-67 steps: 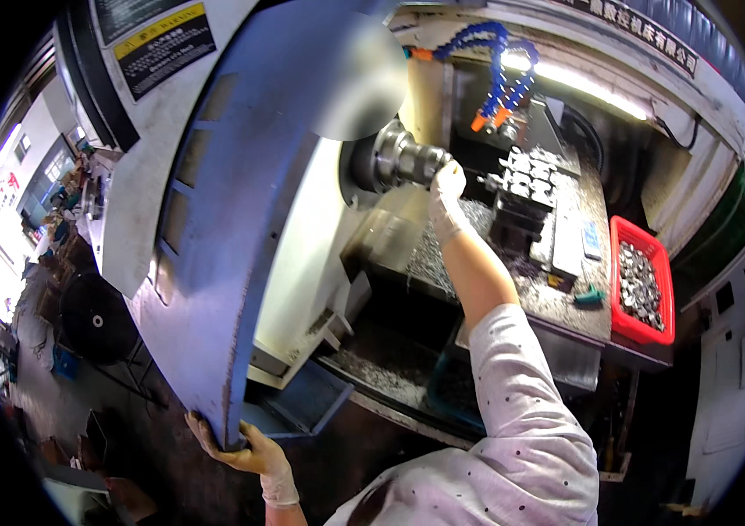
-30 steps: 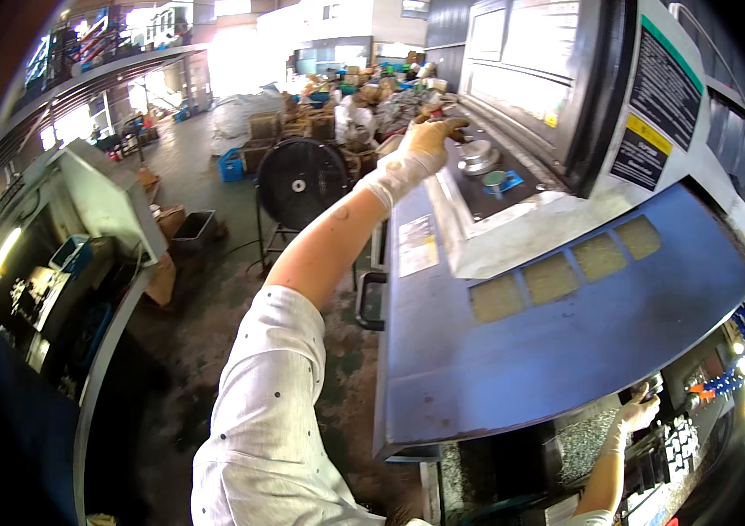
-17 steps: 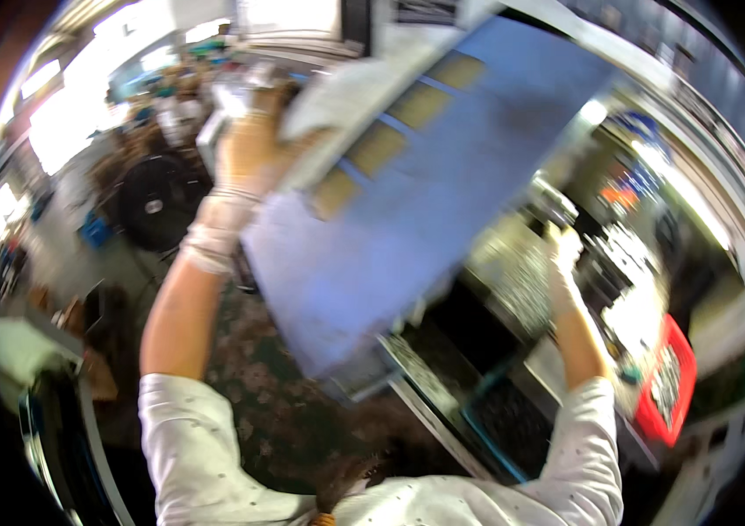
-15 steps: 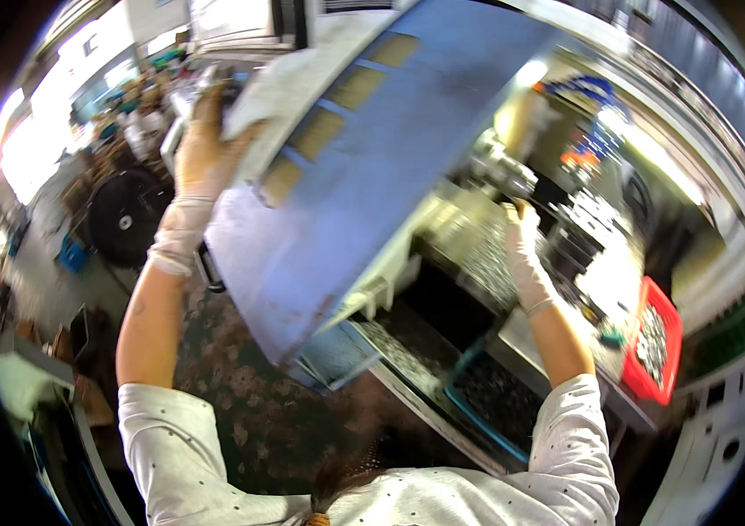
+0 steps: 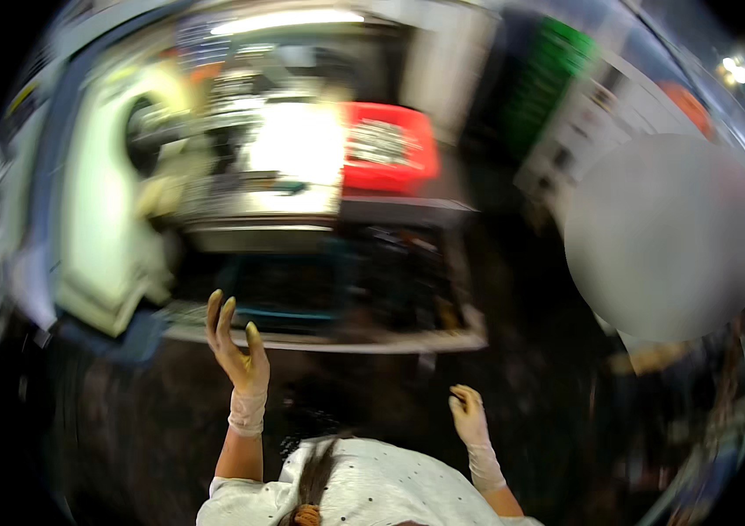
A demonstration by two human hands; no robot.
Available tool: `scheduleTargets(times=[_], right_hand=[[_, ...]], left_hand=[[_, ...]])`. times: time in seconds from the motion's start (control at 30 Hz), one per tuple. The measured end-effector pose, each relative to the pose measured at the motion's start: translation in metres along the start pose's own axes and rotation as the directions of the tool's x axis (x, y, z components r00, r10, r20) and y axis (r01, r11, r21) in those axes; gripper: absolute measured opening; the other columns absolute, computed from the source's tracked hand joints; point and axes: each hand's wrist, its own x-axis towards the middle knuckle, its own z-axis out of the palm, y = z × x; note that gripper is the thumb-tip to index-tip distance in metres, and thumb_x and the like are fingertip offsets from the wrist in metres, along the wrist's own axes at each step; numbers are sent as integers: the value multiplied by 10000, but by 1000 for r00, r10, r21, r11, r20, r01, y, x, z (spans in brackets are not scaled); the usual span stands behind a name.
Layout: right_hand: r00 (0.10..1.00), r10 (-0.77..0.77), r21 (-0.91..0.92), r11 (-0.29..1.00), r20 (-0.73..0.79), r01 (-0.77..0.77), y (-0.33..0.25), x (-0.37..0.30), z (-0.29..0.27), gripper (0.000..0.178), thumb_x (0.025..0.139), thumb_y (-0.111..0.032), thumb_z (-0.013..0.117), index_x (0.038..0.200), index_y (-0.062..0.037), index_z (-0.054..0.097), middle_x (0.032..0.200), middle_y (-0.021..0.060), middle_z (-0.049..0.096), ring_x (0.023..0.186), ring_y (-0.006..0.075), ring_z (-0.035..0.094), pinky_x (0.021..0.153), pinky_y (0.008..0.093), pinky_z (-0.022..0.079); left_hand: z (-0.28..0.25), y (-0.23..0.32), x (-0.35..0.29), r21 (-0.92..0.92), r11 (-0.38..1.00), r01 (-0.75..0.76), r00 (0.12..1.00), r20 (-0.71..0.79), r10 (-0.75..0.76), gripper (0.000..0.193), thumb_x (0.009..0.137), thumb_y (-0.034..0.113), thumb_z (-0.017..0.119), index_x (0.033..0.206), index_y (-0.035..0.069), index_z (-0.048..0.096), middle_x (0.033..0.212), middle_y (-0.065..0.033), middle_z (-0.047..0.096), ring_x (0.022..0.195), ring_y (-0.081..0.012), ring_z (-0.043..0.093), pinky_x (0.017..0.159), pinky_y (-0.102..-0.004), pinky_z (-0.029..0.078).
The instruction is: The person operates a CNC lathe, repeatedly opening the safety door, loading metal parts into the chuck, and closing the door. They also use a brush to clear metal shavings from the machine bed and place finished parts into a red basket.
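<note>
The machine [image 5: 96, 237] is spread ahead of the left hand [image 5: 245, 364] and off to its left, its lit interior smeared by blur. Closer in, its pale tray rim [image 5: 372, 343] is overlapped in view by the raised left fingers; whether it is touched cannot be told. For movement at this spot to be done well, the hands are probably best kept clear of that edge, and the elbows tucked in.

A teal-rimmed bin [image 5: 289, 315] is set low, just beyond the left fingertips and slightly to their right. Farther ahead, between the two hands as seen from above, a red basket [image 5: 427, 158] is placed; if it is to be approached, a slow, level reach would be advisable, so that nothing is knocked.

The left forearm is held upright, the wrist nearly straight, the gloved fingers spread and the thumb apart; nothing is seen in the grasp. The right hand [image 5: 469, 416] is carried lower and nearer the body, its forearm slanted inward, its fingers half curled; whether anything small is pinched there cannot be told. Metal pieces [image 5: 378, 142] are heaped in the basket, beyond both hands.
</note>
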Motion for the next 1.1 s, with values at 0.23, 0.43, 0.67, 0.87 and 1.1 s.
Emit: scheduleTargets(times=[0.23,0.43,0.67,0.87,1.1], right_hand=[[776,304,36,939,-552,-342,73,-135,-182,192,708,-149,471,837,-10,501,850,136,477,804,256,475,700,291,381],[399,564,438,821,-723,-366,152,-222,-237,206,737,-155,453,873,-3,484,838,97,472,770,170,485,686,257,384],[73,658,610,730,-750,-308,240,-204,-332,219,730,-150,444,891,-6,478,864,119,476,799,186,481,713,269,371],[-143,521,540,821,-841,-183,309,-197,-452,305,725,-125,464,992,7,398,950,137,449,877,198,449,758,276,352],[-345,295,376,905,-891,-199,408,-283,-632,478,729,-125,451,1128,24,232,1156,172,268,1075,240,267,889,288,210]], left_hand=[[241,202,-120,-633,759,-154,565,574,593,292,661,12,481,947,42,436,1037,-114,414,949,-270,385,805,-348,300],[328,255,-269,-698,715,-43,47,714,699,251,663,116,502,898,49,449,1023,-138,426,959,-280,385,816,-349,293],[432,340,-332,-526,829,-192,-132,851,509,245,627,130,538,856,56,491,1027,-134,426,971,-270,378,818,-347,292],[483,579,-409,-860,510,24,-167,500,850,238,632,109,509,847,6,502,975,-169,460,910,-293,432,783,-338,340],[412,863,-537,-958,-81,276,-144,-124,982,396,625,154,533,988,39,425,1055,-138,404,984,-275,368,837,-353,277]])
